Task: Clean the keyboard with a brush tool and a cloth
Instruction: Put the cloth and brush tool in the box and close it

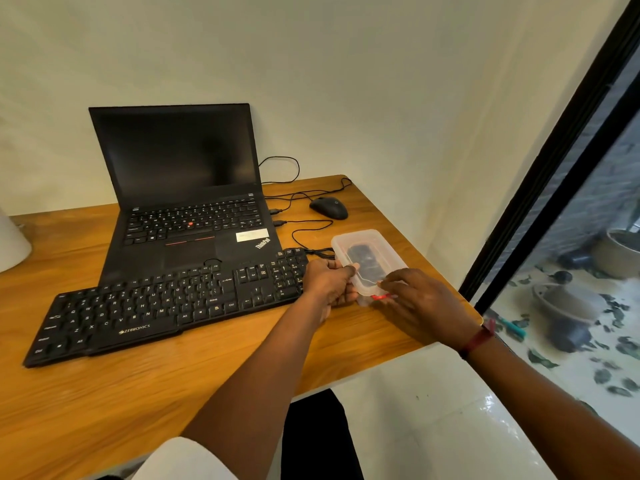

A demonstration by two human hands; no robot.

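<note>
On the desk's far left: a white rounded object (12, 244) is cut off by the frame edge, and I cannot tell what it is.
Desk: the wooden top (138, 393) runs from that edge to a rounded right corner.
Keyboard: the black Zebronics keyboard (166, 306) lies slanted across the desk in front of me, its far edge against the front of the laptop, with neither hand on it.
Laptop: a black ThinkPad (183, 188) stands open behind the keyboard, screen dark, lid close to the wall.
Cables: black leads (301, 195) loop across the desk from the laptop's right side.
Mouse: a black mouse (329, 207) sits near the far right corner, apart from the box.
Left hand: my left hand (329, 282) grips the near left edge of the box, thumb on the lid, right beside the keyboard's number pad.
Box: a clear plastic box (367, 244) with its lid on rests just right of the keyboard. A dark item (363, 261) shows through the lid, too blurred to name.
Right hand: my right hand (422, 303) holds the box's near right corner, fingers bent over the lid edge, with a small red spot showing beneath them.
Wristband: a red band (479, 337) circles my right wrist.
Window: a black-framed pane (554, 168) fills the right side, with dark pots (568, 306) on the ground outside.
</note>
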